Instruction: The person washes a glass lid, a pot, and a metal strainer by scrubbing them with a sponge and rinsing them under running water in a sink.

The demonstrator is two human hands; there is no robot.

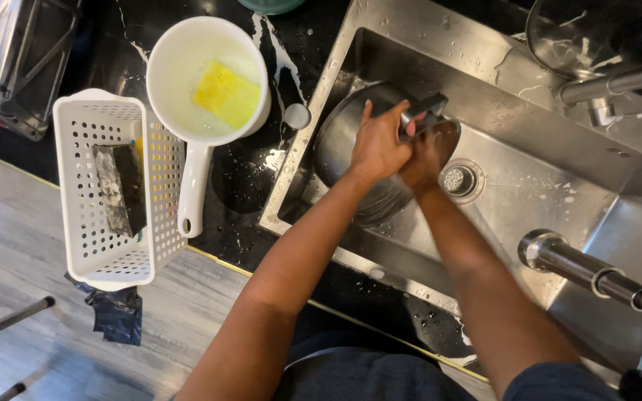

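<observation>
Round steel pot (351, 141) in hands (395, 145)

Sink (529, 186) right half open; faucet (596, 275) overhangs front.

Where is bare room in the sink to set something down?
The sink floor right of the drain, toward the faucet pipe, is bare. The left half is crowded: the dark pot, with left hand and right hand on it.
</observation>
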